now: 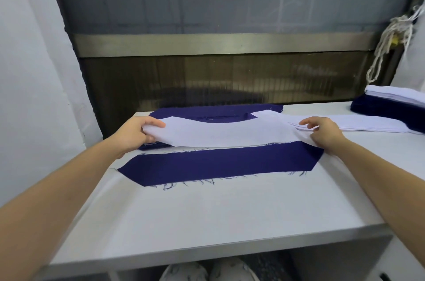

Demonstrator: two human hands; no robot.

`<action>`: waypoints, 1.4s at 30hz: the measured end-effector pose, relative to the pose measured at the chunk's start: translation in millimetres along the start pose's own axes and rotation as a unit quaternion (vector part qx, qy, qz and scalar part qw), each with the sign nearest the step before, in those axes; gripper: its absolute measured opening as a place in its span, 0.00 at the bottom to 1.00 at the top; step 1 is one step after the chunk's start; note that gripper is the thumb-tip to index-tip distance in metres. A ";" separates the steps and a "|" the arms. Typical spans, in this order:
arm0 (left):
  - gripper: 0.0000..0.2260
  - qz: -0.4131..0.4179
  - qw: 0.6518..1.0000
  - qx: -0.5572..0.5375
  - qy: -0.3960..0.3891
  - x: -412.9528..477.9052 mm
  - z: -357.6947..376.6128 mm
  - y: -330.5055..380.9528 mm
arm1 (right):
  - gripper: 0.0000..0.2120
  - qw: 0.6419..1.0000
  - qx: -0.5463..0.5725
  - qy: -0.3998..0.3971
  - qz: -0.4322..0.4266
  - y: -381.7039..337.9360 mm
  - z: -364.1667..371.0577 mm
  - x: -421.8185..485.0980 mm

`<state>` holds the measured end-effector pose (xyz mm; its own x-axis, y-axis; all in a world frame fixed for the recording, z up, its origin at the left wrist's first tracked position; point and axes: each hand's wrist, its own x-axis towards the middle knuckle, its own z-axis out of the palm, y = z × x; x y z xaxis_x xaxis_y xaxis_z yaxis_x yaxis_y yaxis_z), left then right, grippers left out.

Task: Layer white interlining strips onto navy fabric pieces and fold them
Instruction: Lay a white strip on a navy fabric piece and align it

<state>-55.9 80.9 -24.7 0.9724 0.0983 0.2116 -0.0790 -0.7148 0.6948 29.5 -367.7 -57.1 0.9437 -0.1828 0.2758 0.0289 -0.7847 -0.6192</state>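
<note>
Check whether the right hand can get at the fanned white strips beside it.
Probably yes: the right hand sits at the end of the fanned white strips, with nothing lying between them.
</note>
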 end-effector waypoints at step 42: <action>0.06 0.060 0.975 -0.122 0.173 -21.3 -3.5 -8.6 | 0.03 0.945 0.317 -0.021 -0.071 -13.4 -14.8 -9.1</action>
<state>-76.7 87.4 -32.7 0.8233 0.2819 0.4927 -0.2794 -0.5543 0.7840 15.6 -364.3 -40.4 0.9269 -0.0686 0.3689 0.3363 -0.2841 -0.8979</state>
